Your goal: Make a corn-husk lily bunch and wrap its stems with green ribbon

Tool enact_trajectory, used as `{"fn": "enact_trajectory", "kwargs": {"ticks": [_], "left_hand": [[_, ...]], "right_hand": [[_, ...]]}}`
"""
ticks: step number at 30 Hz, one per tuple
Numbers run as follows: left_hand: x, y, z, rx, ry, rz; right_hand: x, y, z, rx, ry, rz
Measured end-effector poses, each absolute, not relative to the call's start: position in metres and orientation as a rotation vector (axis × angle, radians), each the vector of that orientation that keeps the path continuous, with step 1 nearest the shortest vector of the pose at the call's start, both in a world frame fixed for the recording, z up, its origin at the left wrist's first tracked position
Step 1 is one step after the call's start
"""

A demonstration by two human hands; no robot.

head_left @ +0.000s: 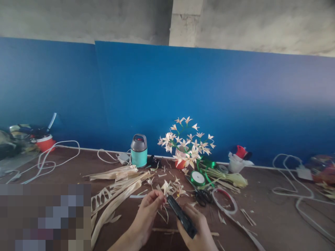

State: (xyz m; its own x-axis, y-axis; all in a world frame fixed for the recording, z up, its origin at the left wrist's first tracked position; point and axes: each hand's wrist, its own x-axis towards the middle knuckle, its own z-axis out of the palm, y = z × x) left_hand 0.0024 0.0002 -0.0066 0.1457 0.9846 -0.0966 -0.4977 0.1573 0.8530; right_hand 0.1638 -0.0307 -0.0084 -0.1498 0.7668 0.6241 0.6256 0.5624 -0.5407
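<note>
My left hand (146, 214) pinches a small pale leaf flower (165, 188) between its fingertips, just above the brown table (274, 219). My right hand (196, 226) grips a long black tool (181, 217), and the tool's far tip points at the base of the flower. Loose finished leaf flowers (178, 186) lie just beyond my fingers. Long pale leaf strips (117, 188) are spread out to the left of my hands.
A pot of pale leaf flowers (187, 144) stands at the back by the blue wall, next to a teal jar (139, 150). Green ribbon spool (197, 178), black scissors (202, 197), a wire ring (224, 200) and white cables (295, 191) lie right; more cables (47, 160) left.
</note>
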Motion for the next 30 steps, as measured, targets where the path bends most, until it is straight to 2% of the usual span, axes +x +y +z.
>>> {"fn": "enact_trajectory", "kwargs": {"ticks": [3, 8, 10, 12, 14, 17, 19, 24, 27, 30], "left_hand": [[0.001, -0.002, -0.005, 0.791, 0.749, 1.237], [-0.007, -0.002, 0.004, 0.955, 0.73, 1.15], [-0.009, 0.0, 0.006, 1.123, 0.816, 1.064], [-0.009, 0.003, 0.005, 1.309, 0.954, 1.007], [-0.009, 0.007, 0.001, 1.395, 1.064, 1.037], [-0.01, 0.012, -0.005, 1.163, 0.997, 1.199], [-0.015, 0.015, -0.004, 0.876, 0.786, 1.3], [-0.038, 0.024, 0.014, 0.458, 0.526, 1.377], [-0.052, 0.028, 0.025, 0.426, 0.397, 1.389], [-0.062, 0.031, 0.029, 0.441, 0.343, 1.403]], "right_hand": [[0.162, -0.028, -0.015, -1.178, -1.68, 0.37], [0.168, -0.019, -0.009, -1.394, -1.244, 1.086], [0.174, -0.02, 0.001, -1.356, -1.148, 1.146], [0.179, -0.027, 0.013, -1.311, -1.232, 1.036], [0.182, -0.038, 0.022, -1.289, -1.489, 0.772], [0.192, -0.051, 0.027, -1.36, -2.04, 0.381], [0.208, -0.053, 0.022, -1.609, -2.215, 0.134], [0.275, -0.044, -0.019, -1.908, -1.942, -0.431], [0.301, -0.043, -0.036, -2.12, -1.868, -0.488], [0.295, -0.047, -0.02, -2.315, -1.892, -0.513]]}}
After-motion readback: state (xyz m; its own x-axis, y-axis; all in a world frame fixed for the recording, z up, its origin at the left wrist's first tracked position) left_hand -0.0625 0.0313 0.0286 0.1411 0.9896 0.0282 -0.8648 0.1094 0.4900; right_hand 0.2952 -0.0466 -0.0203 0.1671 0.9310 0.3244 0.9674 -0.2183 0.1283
